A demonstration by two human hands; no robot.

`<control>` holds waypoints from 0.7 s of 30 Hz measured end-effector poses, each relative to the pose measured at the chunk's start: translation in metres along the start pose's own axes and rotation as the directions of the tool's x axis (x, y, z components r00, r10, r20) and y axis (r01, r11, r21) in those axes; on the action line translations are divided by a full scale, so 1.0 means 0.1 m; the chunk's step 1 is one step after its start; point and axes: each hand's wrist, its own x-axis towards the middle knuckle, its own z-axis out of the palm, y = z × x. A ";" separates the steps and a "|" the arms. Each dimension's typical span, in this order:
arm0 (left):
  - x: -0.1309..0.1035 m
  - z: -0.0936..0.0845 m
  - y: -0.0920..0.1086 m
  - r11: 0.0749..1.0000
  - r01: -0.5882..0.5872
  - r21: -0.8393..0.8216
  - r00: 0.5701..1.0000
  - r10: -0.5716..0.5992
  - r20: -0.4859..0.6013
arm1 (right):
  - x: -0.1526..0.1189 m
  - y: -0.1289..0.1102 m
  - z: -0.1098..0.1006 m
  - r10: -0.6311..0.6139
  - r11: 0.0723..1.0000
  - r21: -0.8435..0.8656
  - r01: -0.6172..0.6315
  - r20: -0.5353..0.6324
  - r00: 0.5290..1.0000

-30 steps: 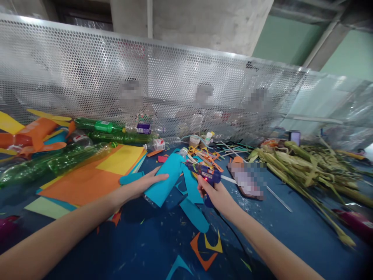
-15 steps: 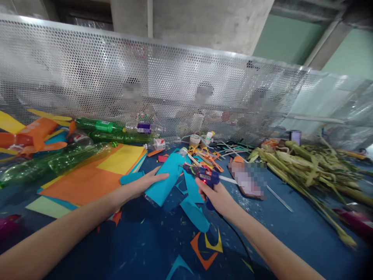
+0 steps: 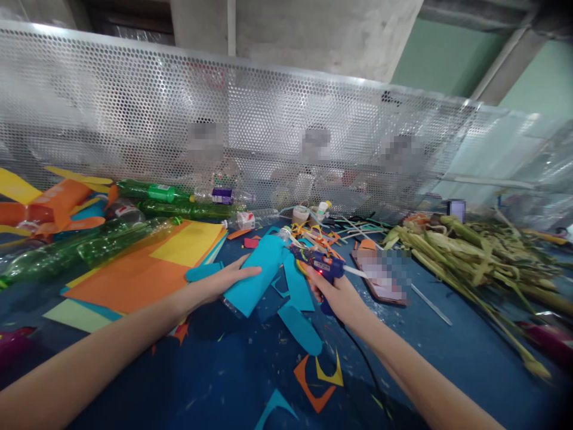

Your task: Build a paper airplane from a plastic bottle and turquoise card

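Observation:
A plastic bottle wrapped in blue paper (image 3: 262,272) lies tilted in my left hand (image 3: 233,278), its clear neck pointing away from me. My right hand (image 3: 329,292) is closed around a dark blue glue gun (image 3: 329,266) with a red light and a white glue stick in its back. The gun's nozzle is close to the upper right of the wrapped bottle; whether they touch cannot be made out. Blue paper pieces (image 3: 301,328) lie below and between the hands, and a rounded blue piece (image 3: 203,272) sits beside my left hand.
Coloured paper sheets (image 3: 120,275) and green bottles (image 3: 107,242) are on the left. A phone (image 3: 380,278) and dried husks (image 3: 465,251) lie on the right. Orange scraps (image 3: 313,388) sit in front. Behind stands a perforated metal screen (image 3: 268,107); a black cord (image 3: 369,364) trails from the gun.
My right hand and the glue gun have shifted slightly to the right and the nozzle has risen a little. My left hand still holds the wrapped bottle in nearly the same place.

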 end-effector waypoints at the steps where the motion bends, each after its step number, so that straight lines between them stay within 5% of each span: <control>1: 0.01 0.00 0.00 1.000 0.000 -0.002 1.000 0.000 0.004 | 0.00 -0.01 0.00 -0.002 1.000 -0.007 0.002 0.011 1.000; 10: 0.01 -0.01 -0.01 1.000 -0.011 -0.029 1.000 0.011 0.018 | -0.11 -0.18 -0.04 -0.033 0.986 -0.157 0.055 0.136 0.990; 21: 0.01 0.00 -0.01 0.999 -0.040 -0.012 0.999 0.040 0.026 | 0.01 -0.03 -0.07 -0.043 0.997 -0.064 0.044 0.019 0.999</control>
